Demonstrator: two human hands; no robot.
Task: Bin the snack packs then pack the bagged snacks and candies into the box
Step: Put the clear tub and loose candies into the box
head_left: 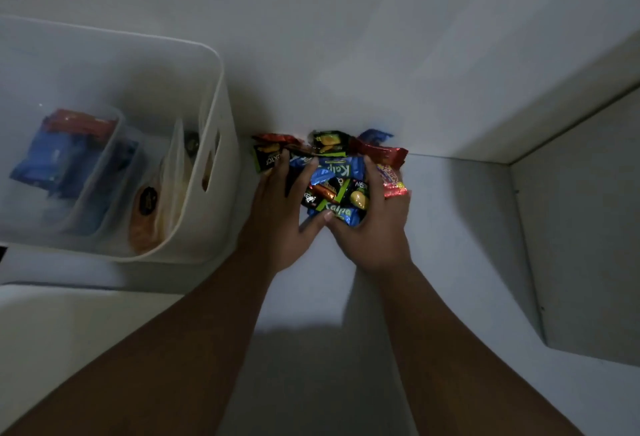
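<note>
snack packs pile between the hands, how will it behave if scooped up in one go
The snack packs are many small loose wrappers, so some will probably spill at the edges of a scoop. Their glossy film looks slippery, likely sliding under the left hand and right hand. They seem light and crinkly, not stiff.

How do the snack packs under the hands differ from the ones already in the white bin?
The loose packs lie in a mixed heap on the white surface; the binned packs sit inside clear tubs in the white bin. The left hand and right hand hold the loose packs; nothing touches the binned packs. Both show blue and red wrappers.
</note>
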